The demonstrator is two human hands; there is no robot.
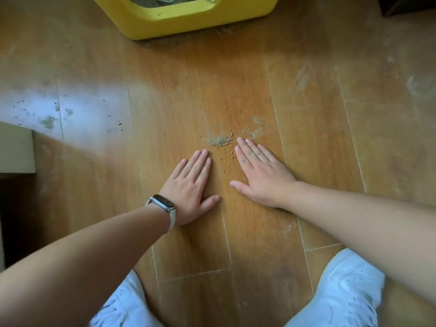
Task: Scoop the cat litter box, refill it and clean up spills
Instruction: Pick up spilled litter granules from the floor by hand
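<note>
A small heap of spilled litter pellets [221, 141] lies on the wooden floor, with loose pellets scattered above and below it. My left hand [191, 182] lies flat on the floor just below and left of the heap, fingers straight, holding nothing. My right hand [262, 175] lies flat to the right of the heap, fingertips level with it, also holding nothing. The yellow litter box [188, 20] stands at the top of the view, its opening partly cut off, with fine litter dust along its base.
The wooden floor [318, 114] shows dusty smears and dark specks at left [48, 121]. A pale box corner [16, 149] sits at the left edge. My two white shoes [339, 293] are at the bottom. A watch is on my left wrist [164, 205].
</note>
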